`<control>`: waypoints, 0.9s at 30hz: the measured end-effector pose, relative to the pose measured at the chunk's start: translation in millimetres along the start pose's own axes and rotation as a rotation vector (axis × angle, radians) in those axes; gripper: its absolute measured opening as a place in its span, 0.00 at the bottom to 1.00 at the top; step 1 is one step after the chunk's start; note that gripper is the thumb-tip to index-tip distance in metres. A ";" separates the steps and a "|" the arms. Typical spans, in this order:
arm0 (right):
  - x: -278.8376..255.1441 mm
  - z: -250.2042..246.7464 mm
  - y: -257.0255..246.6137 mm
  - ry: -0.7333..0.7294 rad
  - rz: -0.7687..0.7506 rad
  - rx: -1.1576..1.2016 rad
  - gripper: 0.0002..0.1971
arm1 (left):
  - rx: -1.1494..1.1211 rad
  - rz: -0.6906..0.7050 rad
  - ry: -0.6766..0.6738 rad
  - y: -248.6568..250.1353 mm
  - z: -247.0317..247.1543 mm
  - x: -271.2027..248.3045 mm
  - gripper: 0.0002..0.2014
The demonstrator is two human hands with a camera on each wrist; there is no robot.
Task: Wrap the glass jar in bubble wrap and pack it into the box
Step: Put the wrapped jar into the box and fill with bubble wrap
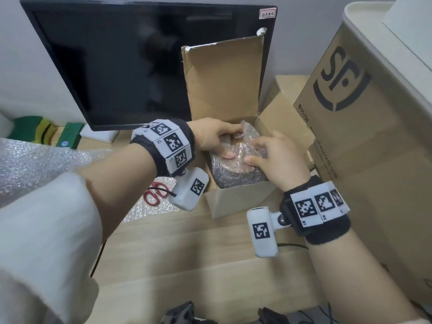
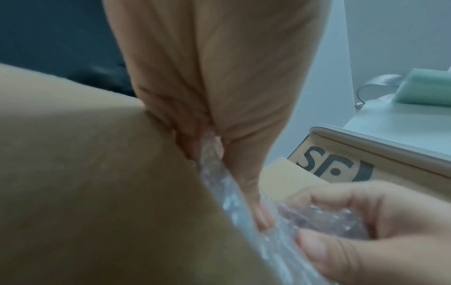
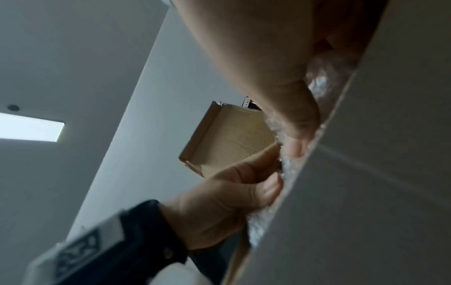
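Bubble-wrapped jar, one box, two hands

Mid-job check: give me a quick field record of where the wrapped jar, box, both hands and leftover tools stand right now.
wrapped jar: bubble-wrapped bundle sitting inside the small box, top still showing
small box: open, rear flap upright
left hand: fingers pinching the loose wrap at the bundle's top
right hand: fingers spread, resting on the bundle
scissors: on spare bubble wrap, left of the box
large box: right of the small box
step left: closing the flaps
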State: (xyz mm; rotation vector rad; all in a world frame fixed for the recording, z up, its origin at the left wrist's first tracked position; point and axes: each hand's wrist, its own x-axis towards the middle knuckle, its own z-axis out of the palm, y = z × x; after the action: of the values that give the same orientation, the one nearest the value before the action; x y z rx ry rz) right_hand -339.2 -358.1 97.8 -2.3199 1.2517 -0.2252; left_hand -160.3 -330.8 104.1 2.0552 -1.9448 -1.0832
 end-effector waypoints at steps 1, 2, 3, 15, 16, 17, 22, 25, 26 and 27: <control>2.5 1.1 -1.3 0.010 0.013 -0.014 0.20 | 0.012 0.002 0.015 2.0 0.7 0.5 0.38; 6.3 2.6 -1.4 0.021 0.015 -0.026 0.14 | 0.017 0.006 0.041 5.1 1.8 0.3 0.36; 10.1 3.0 -2.4 0.030 0.010 -0.034 0.09 | 0.022 0.010 0.082 7.3 3.6 -0.1 0.34; 19.2 2.3 -8.9 0.061 0.012 -0.118 0.09 | 0.166 -0.292 0.420 28.5 13.5 -22.0 0.14; 18.8 2.1 -9.1 0.059 0.002 -0.121 0.09 | 0.079 -0.274 0.431 28.1 13.1 -19.6 0.11; 18.1 1.7 -9.4 0.051 -0.015 -0.129 0.08 | 0.032 -0.248 0.466 28.6 13.5 -16.5 0.09; 11.2 -0.6 -5.6 -0.044 -0.088 -0.136 0.12 | 0.012 -0.115 0.501 32.5 29.5 -3.9 0.21; 7.9 -4.1 0.1 -0.089 -0.111 -0.113 0.19 | 0.118 -0.018 0.423 28.8 31.7 -0.4 0.20; 6.6 -6.7 3.5 -0.083 -0.115 -0.063 0.22 | 0.139 -0.015 0.409 28.8 31.5 0.5 0.18; 4.7 -10.0 7.4 -0.050 -0.100 0.012 0.24 | 0.151 -0.016 0.408 29.5 31.8 1.3 0.17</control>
State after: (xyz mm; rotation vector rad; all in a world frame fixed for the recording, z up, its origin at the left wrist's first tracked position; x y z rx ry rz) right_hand -345.7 -368.8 102.4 -2.3654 1.1086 -0.2069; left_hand -202.5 -324.9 95.8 2.1573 -1.8467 -0.4754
